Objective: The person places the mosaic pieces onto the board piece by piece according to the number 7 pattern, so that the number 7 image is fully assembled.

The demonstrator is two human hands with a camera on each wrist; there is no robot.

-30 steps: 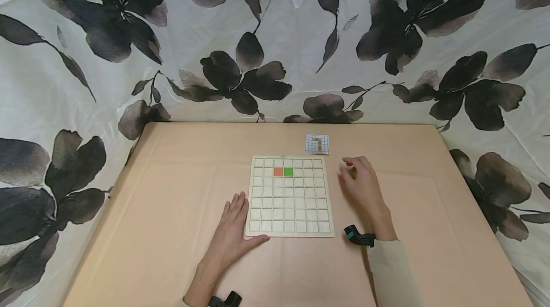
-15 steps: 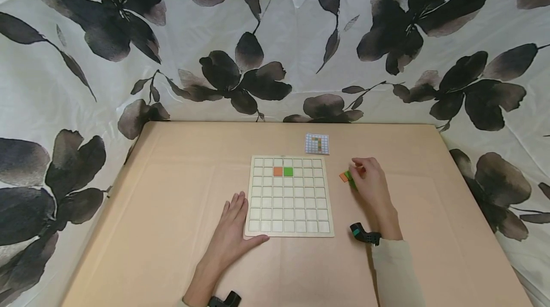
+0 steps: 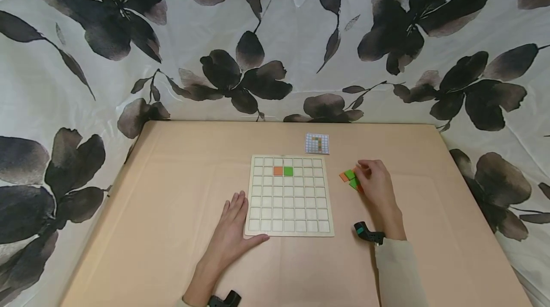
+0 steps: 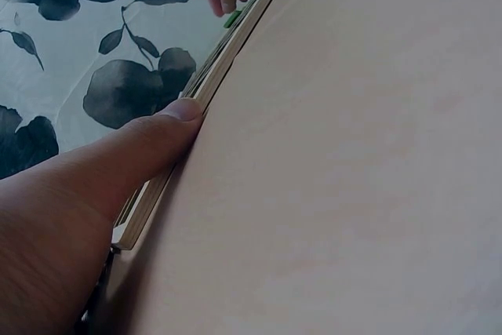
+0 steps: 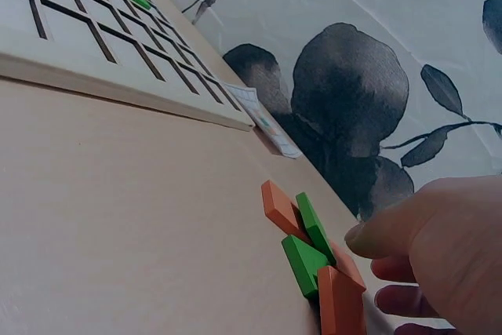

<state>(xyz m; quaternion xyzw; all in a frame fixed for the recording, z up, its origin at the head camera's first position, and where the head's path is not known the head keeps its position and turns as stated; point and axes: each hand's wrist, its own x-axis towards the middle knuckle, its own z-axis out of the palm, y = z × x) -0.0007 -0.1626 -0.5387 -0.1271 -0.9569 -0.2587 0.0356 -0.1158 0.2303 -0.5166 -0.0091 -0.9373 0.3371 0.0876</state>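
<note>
A pale gridded board (image 3: 289, 214) lies in the middle of the table, an orange square tile (image 3: 278, 171) and a green square tile (image 3: 288, 171) side by side in its second row from the back. My left hand (image 3: 232, 228) rests along the board's left edge with straight fingers. Its thumb (image 4: 169, 119) touches the front edge. To the right of the board is a small pile of loose orange and green tiles (image 5: 306, 256). My right hand (image 3: 378, 185) is at the pile's right side, fingers loosely bent. Nothing shows between thumb and fingers in the right wrist view.
A small card (image 3: 317, 144) printed with a coloured grid pattern lies just behind the board. The table (image 3: 172, 178) is light wood-coloured. A white cloth (image 3: 180, 35) with dark flowers hangs behind it and spreads down both sides.
My right hand has drawn back to the right from over the loose tiles, uncovering more orange and green ones. My left hand and the board stay as they were.
</note>
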